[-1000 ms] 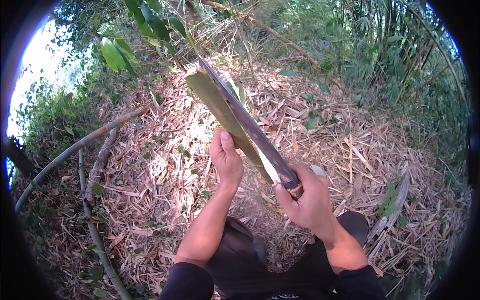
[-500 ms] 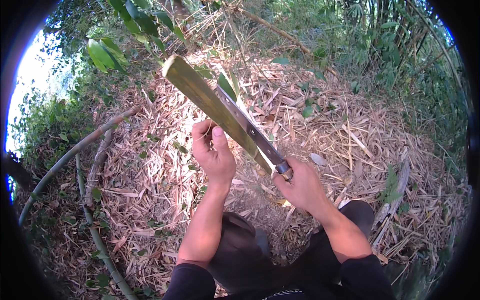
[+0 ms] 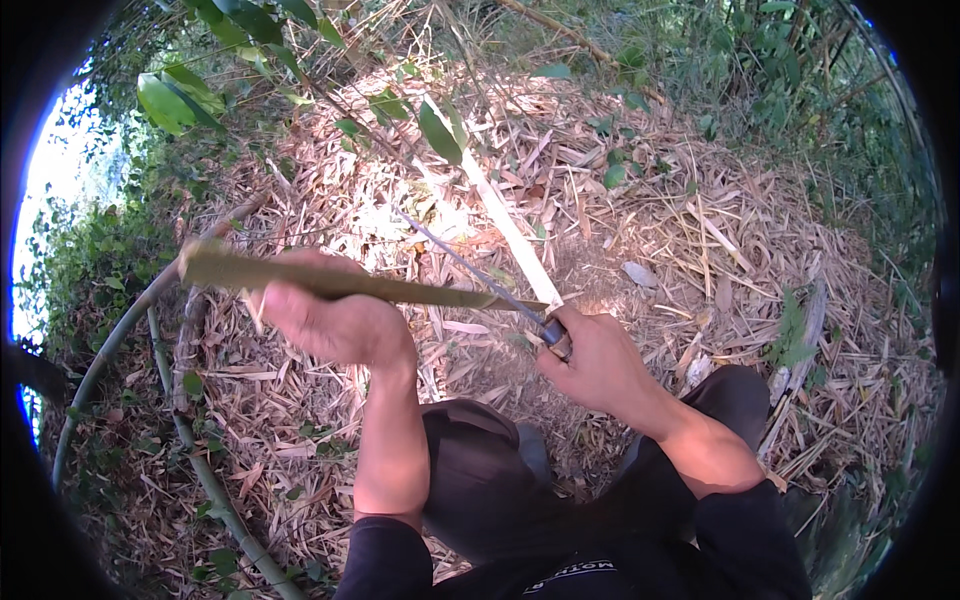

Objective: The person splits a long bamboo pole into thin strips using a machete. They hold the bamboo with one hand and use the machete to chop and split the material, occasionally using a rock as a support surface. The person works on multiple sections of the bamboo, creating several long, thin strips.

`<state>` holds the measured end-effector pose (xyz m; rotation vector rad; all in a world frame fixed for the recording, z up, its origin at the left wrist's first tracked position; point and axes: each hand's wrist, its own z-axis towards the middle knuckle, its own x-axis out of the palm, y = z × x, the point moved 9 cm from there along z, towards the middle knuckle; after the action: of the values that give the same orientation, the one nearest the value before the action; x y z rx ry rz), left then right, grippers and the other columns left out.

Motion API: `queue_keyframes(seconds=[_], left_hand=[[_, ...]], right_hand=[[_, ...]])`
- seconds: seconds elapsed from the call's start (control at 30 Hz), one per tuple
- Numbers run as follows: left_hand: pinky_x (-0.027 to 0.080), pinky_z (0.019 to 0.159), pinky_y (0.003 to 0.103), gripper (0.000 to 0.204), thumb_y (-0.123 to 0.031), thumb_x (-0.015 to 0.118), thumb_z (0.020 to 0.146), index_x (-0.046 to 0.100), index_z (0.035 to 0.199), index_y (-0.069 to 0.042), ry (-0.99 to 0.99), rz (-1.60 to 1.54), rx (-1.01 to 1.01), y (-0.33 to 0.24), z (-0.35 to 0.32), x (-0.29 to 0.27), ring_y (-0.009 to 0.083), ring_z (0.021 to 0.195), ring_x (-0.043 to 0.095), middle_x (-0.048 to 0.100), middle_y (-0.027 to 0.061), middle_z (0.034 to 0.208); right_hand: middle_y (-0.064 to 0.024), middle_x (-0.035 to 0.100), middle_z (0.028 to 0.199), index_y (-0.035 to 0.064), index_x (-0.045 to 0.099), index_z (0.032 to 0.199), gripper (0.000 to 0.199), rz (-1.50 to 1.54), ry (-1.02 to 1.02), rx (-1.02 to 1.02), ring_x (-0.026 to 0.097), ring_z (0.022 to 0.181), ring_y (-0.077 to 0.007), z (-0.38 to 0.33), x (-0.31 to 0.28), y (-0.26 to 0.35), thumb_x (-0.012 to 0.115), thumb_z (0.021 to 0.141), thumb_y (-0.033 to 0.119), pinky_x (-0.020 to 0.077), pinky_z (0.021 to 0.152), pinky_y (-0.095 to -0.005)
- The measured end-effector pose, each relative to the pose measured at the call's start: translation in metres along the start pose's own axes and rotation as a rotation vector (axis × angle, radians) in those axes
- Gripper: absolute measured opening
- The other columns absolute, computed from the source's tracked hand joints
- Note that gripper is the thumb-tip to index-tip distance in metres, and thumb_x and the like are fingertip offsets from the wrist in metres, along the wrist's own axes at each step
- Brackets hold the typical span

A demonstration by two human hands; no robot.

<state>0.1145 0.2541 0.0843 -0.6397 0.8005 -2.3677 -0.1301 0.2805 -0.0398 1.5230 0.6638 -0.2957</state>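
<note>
My left hand (image 3: 335, 322) gripping flat green bamboo strip (image 3: 350, 283), held roughly level above dry leaf litter (image 3: 640, 210). My right hand (image 3: 600, 362) clenched round handle of long thin blade (image 3: 470, 268), tip angled away; blade looks like it meets strip's right end, bit blurry. Pale split stick (image 3: 510, 232) lying behind. Curved bamboo poles (image 3: 110, 350) at ground's left edge, broad green leaves (image 3: 170, 100) overhanging top.
</note>
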Motion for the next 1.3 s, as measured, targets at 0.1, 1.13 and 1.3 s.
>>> queue_keyframes(seconds=[0.1,1.13,1.3], left_hand=[[0.034,0.041,0.022,0.047,-0.048,0.033,0.107,0.037,0.082,-0.009,-0.036,-0.055,0.033,-0.014,-0.009,0.001,0.0093,0.048,0.037,0.038,0.0033,0.067],[0.030,0.047,0.026,0.056,-0.068,0.043,0.090,0.034,0.075,-0.015,0.590,-0.598,-0.256,-0.016,-0.036,0.003,0.0114,0.053,0.032,0.035,0.0010,0.061],[0.029,0.048,0.025,0.060,-0.072,0.052,0.084,0.035,0.076,-0.015,0.582,-0.695,-0.344,-0.018,-0.017,0.000,0.0111,0.054,0.032,0.035,0.0011,0.061]], right_hand=[[-0.0218,0.065,0.070,-0.0015,0.062,0.093,0.028,0.001,0.001,-0.043,0.067,0.068,-0.0412,-0.008,0.006,0.017,0.067,0.081,0.023,0.0542,0.067,-0.0491],[-0.0205,0.068,0.074,-0.0002,0.062,0.098,0.031,0.015,0.101,0.135,0.070,0.070,-0.0393,-0.009,0.077,-0.043,0.067,0.081,0.026,0.0569,0.067,-0.0492],[-0.0190,0.065,0.064,-0.0006,0.063,0.093,0.029,-0.008,0.033,0.070,0.068,0.063,-0.0406,-0.015,0.077,-0.034,0.068,0.077,0.024,0.0565,0.063,-0.0486]])
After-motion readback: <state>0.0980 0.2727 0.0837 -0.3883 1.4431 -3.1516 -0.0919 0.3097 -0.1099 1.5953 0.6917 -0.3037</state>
